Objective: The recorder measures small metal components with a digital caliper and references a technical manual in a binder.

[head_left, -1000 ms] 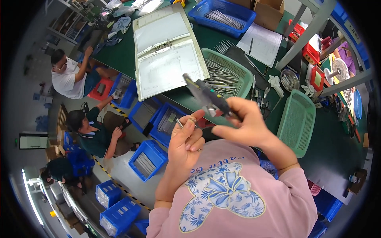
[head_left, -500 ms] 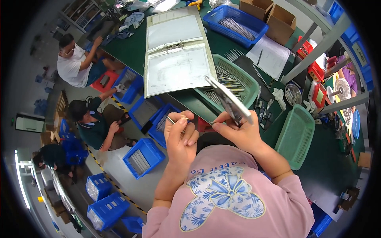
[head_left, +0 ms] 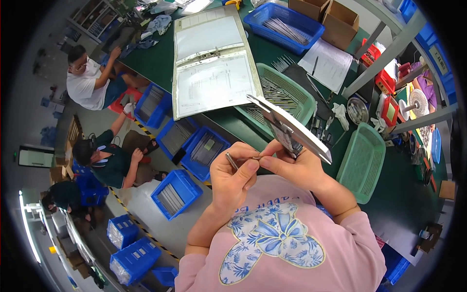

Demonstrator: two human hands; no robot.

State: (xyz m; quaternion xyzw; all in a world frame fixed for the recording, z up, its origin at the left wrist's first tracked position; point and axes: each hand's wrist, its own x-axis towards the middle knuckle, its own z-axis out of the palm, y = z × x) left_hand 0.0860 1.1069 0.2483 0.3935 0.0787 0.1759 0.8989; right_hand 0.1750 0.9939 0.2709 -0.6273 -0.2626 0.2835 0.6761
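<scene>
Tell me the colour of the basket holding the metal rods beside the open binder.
Light green basket, clearest in the head view.

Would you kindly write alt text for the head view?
Two bare hands meet above a green workbench: the left hand pinches a thin metal pin, the right hand holds a flat grey gauge. Green baskets sit nearby.

Shiny metal pin [head_left: 232, 161] — glossy caliper [head_left: 290, 127]

Open binder [head_left: 214, 63] and green basket [head_left: 287, 92] of metal rods are crowding the bench ahead. Bare green tabletop [head_left: 272, 48] is lying open between them. Second green basket [head_left: 362, 163] is blocking the right.
</scene>
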